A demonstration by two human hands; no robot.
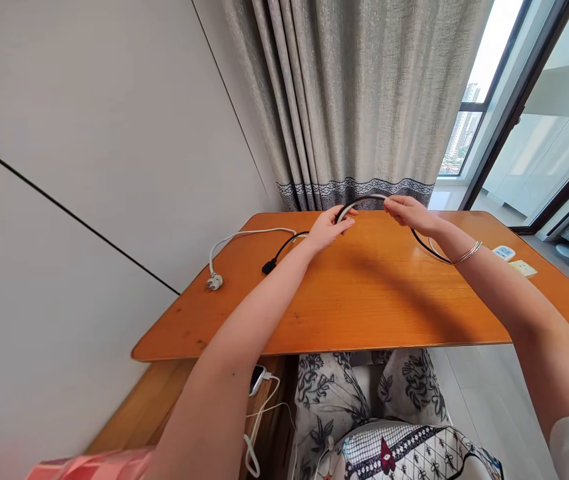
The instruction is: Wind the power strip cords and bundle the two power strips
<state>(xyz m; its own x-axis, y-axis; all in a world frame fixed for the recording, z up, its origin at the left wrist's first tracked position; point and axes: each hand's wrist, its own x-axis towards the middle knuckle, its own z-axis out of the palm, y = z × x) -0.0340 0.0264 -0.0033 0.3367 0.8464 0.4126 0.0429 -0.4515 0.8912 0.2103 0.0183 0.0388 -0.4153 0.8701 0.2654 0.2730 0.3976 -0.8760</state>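
Cables, one black and one white, arch above the orange table, long axis running left to right between the hands. The left hand curls around them with thumb apart; the right hand pinches them, fingers closed. Leftward, the black connector points left and nearward, beside the white plug.
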